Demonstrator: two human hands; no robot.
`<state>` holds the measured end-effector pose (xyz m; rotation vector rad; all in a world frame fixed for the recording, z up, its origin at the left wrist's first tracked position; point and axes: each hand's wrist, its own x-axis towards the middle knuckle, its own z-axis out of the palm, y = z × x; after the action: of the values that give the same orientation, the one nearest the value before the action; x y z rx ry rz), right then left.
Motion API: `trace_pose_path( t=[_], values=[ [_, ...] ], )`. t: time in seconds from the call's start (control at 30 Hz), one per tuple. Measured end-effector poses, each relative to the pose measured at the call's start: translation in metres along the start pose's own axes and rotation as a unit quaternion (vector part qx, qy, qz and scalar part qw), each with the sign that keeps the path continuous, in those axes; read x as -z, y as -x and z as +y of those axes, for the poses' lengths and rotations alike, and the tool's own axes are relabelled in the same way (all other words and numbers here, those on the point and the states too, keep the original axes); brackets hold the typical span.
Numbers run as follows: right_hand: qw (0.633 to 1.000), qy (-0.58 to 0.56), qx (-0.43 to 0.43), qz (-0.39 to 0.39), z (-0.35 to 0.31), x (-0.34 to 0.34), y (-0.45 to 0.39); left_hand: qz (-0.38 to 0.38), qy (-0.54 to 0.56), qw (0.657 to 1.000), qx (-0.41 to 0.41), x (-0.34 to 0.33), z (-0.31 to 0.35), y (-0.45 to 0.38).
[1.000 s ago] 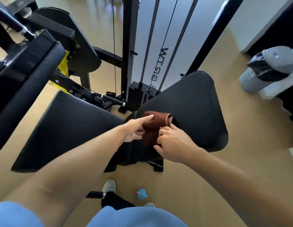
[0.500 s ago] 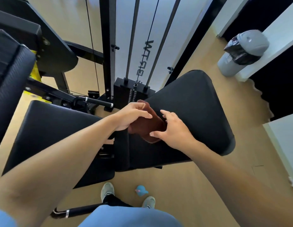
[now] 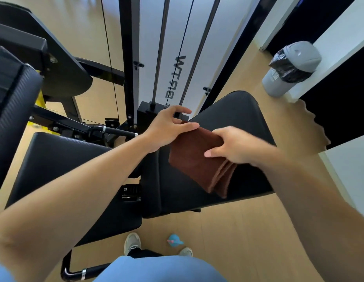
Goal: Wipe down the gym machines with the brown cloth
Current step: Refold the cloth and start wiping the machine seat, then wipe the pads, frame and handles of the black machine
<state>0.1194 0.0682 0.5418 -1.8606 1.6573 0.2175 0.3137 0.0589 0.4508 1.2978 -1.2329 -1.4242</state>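
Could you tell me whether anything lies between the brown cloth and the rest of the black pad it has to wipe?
Nothing visible does. The brown cloth lies folded on the black pad, with the right hand on it and the left hand at its far corner. The pad beyond the cloth looks bare.

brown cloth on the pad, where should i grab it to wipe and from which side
Grip the cloth across its flat folded middle, palm down from above. It lies folded in layers on the black pad, loose edges hanging toward the near side, so pressing the broad top keeps the layers together. The right hand already holds it there; the left hand rests at the far corner.
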Motion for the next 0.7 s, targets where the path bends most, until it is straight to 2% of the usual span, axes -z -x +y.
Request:
trace_pose_path(
  t=[0.03, 0.07, 0.13, 0.17, 0.27, 0.4, 0.53, 0.7],
  values=[
    [0.995, 0.085, -0.016, 0.048, -0.001, 0.013, 0.001, -0.018, 0.005, 1.0, 0.006, -0.006, 0.001, -0.003],
    [0.971, 0.206, -0.029, 0.122, -0.001, 0.02, 0.0, -0.035, 0.0, 0.999, 0.015, -0.011, 0.001, -0.007],
    [0.881, 0.41, -0.03, 0.236, -0.002, 0.012, -0.003, -0.067, -0.029, 0.996, 0.041, -0.021, -0.008, -0.014],
    [0.863, 0.443, -0.011, 0.242, -0.002, -0.001, -0.004, -0.081, -0.045, 0.994, 0.056, -0.024, -0.015, -0.016],
    [0.866, 0.484, 0.02, 0.125, 0.017, -0.054, -0.018, -0.109, -0.071, 0.988, 0.084, -0.025, -0.043, -0.021],
    [0.841, 0.524, 0.03, 0.129, 0.042, -0.08, -0.027, -0.092, -0.079, 0.986, 0.11, -0.016, -0.076, -0.02],
    [0.827, 0.549, 0.117, 0.042, 0.045, -0.102, -0.017, -0.067, -0.071, 0.987, 0.128, -0.012, -0.094, -0.022],
    [0.813, 0.571, 0.105, 0.049, 0.045, -0.078, -0.031, -0.013, -0.041, 0.991, 0.124, -0.015, -0.086, -0.035]
  ],
)
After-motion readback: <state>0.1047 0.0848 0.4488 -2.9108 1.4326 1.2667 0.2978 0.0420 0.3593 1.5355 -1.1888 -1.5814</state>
